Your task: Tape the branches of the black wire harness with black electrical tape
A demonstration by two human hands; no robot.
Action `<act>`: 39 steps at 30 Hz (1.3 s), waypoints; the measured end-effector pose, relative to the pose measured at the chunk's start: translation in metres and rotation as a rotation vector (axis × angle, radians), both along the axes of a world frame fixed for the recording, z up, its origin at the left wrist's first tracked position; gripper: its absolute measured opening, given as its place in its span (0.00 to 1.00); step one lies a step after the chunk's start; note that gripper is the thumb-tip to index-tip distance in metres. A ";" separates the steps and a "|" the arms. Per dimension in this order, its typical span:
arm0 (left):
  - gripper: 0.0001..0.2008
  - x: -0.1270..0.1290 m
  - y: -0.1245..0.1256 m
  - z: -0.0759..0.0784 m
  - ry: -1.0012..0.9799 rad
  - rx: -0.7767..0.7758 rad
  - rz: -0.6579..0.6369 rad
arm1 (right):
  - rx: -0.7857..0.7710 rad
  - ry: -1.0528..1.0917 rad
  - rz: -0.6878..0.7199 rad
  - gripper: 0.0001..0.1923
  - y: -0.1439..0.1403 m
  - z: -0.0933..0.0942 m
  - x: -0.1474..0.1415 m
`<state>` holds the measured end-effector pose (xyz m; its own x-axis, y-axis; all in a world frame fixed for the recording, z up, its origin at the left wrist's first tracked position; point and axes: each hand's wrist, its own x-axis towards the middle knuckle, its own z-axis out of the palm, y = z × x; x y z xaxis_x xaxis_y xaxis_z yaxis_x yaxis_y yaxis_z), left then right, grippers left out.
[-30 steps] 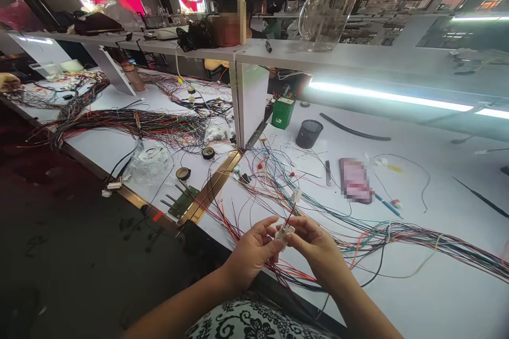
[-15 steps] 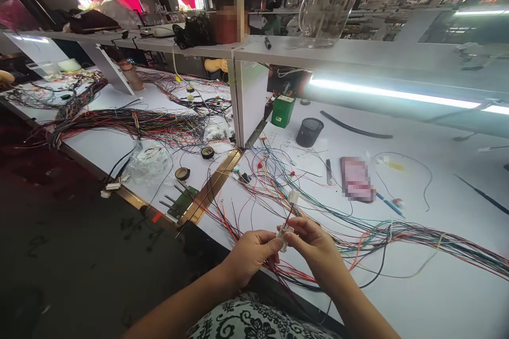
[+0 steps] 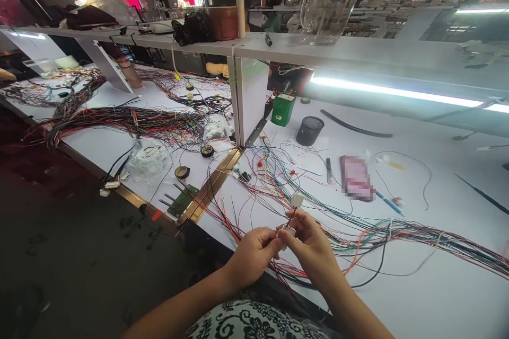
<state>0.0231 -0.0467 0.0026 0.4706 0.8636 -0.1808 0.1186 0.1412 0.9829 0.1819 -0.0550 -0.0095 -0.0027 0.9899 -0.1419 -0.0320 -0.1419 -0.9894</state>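
Between the fingertips of both hands is a small white plastic connector (image 3: 285, 238), partly covered by the thumbs. My left hand (image 3: 256, 254) pinches its left side. My right hand (image 3: 309, 241) grips it from the right, with the index finger curled at a dark red wire (image 3: 293, 216). That short wire runs up to a second white connector (image 3: 297, 199), which sticks out beyond my right fingers. Behind and below the hands spreads a long bundle of thin coloured wires (image 3: 374, 238) on the white table (image 3: 449, 296).
A green board with metal pegs (image 3: 181, 201) sits at the table's left edge, near black tape rolls (image 3: 182, 172). Farther back stand a mesh cup (image 3: 310, 131) and a green box (image 3: 283, 109). A phone (image 3: 357, 177) lies right of centre. Wire bundles (image 3: 131, 124) cover the left table.
My right fingers have closed in further over the connector and the wire. The second white connector has shifted slightly right and tilted. My left hand stays nearly where it was.
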 end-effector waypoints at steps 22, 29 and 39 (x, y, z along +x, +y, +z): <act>0.16 -0.002 -0.005 -0.008 0.230 0.330 -0.034 | -0.020 -0.049 -0.087 0.22 -0.002 -0.004 -0.015; 0.18 -0.006 -0.008 -0.006 0.145 0.196 -0.019 | -0.003 -0.099 0.034 0.14 -0.002 0.003 -0.006; 0.17 -0.006 -0.016 -0.011 -0.024 0.140 -0.006 | 0.118 -0.250 0.104 0.16 -0.002 0.003 -0.006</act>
